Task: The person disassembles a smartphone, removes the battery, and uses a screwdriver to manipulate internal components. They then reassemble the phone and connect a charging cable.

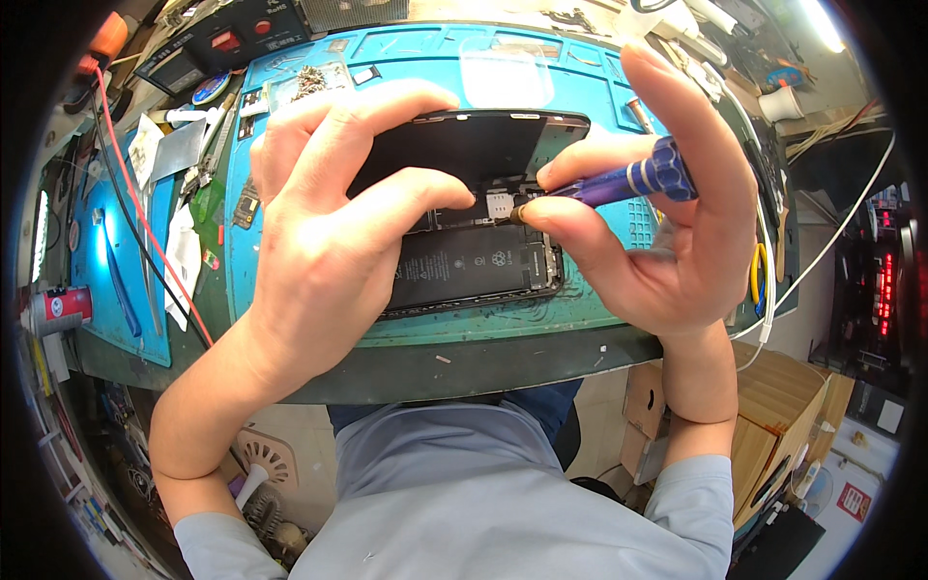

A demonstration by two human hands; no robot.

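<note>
An opened smartphone (551, 275) lies on the blue mat, its black battery (464, 269) showing. Its display panel (435, 150) stands tilted up along the far side of the body. My left hand (324, 217) grips this panel, fingers over its top edge and thumb bent in front, close to the phone's inner parts. In my right hand (691, 232) is a small screwdriver with a blue-purple handle (623, 184), pinched between thumb and forefinger. Its tip points left, at the phone's inside near a silvery metal plate (500, 205); my fingers partly cover whether it touches.
The blue work mat (396, 43) has raised compartments at the back, with a clear plastic tray (505, 79) and a heap of screws (309, 82). Red and black cables (130, 174) hang at the left. A white cable (768, 290) runs down the right. A wooden cabinet (788, 396) stands below right.
</note>
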